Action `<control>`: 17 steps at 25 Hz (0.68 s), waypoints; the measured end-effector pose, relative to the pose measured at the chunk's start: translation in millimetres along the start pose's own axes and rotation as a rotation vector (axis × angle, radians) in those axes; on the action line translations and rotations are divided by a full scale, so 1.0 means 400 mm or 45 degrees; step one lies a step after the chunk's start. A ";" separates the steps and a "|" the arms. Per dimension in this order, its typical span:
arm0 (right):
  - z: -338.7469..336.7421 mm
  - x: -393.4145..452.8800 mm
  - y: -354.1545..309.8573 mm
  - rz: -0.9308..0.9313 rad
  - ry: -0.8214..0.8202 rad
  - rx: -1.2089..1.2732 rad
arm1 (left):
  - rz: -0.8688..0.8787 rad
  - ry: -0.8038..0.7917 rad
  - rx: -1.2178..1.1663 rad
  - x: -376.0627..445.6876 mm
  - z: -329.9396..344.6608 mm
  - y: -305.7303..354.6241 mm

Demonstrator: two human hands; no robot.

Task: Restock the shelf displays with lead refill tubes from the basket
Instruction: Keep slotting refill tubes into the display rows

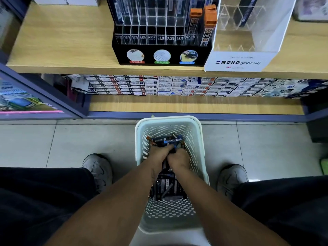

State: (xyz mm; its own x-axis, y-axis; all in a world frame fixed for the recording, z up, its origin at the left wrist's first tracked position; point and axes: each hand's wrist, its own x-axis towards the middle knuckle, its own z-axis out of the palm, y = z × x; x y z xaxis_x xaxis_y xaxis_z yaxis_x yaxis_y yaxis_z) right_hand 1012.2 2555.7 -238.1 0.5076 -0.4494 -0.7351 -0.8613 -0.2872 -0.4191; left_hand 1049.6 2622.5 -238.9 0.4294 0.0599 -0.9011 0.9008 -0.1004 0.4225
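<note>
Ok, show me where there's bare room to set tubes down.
Free: upper shelf left of the black display; the lower shelf's front strip before the stacked boxes; floor tiles beside the basket. Crowded: the basket, where both hands dig among tubes.
</note>
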 end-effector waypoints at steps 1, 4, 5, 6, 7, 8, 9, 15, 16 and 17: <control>0.000 -0.005 0.001 -0.027 -0.005 0.013 | -0.003 -0.033 -0.035 -0.004 0.001 -0.004; -0.007 -0.022 0.002 -0.086 -0.080 0.047 | -0.035 -0.109 -0.106 -0.021 0.001 -0.012; -0.012 -0.026 0.003 -0.099 -0.115 0.066 | -0.048 -0.114 -0.126 -0.024 -0.003 -0.014; -0.018 -0.030 0.004 -0.114 -0.151 0.080 | -0.065 -0.114 -0.141 -0.024 -0.006 -0.015; -0.023 -0.033 0.006 -0.128 -0.188 0.089 | -0.070 -0.112 -0.150 -0.028 -0.011 -0.015; -0.030 -0.037 0.004 -0.135 -0.219 0.085 | -0.068 -0.096 -0.139 -0.031 -0.015 -0.013; -0.041 -0.046 -0.004 -0.139 -0.234 0.077 | -0.053 -0.079 -0.121 -0.037 -0.016 -0.011; -0.110 -0.082 -0.068 -0.253 -0.014 -0.140 | 0.174 -0.057 0.015 -0.087 -0.020 0.027; -0.121 -0.086 -0.081 -0.278 0.010 -0.146 | 0.201 -0.057 0.063 -0.094 -0.025 0.034; -0.131 -0.088 -0.094 -0.300 0.023 -0.157 | 0.218 -0.065 0.091 -0.104 -0.030 0.042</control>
State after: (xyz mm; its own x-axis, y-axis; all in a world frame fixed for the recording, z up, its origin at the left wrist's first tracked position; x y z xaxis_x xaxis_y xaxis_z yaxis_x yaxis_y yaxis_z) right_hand 1027.8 2537.8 -168.4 0.6952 -0.3726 -0.6147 -0.7105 -0.4860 -0.5089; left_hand 1047.6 2630.1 -193.2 0.5706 -0.0144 -0.8211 0.8071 -0.1751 0.5639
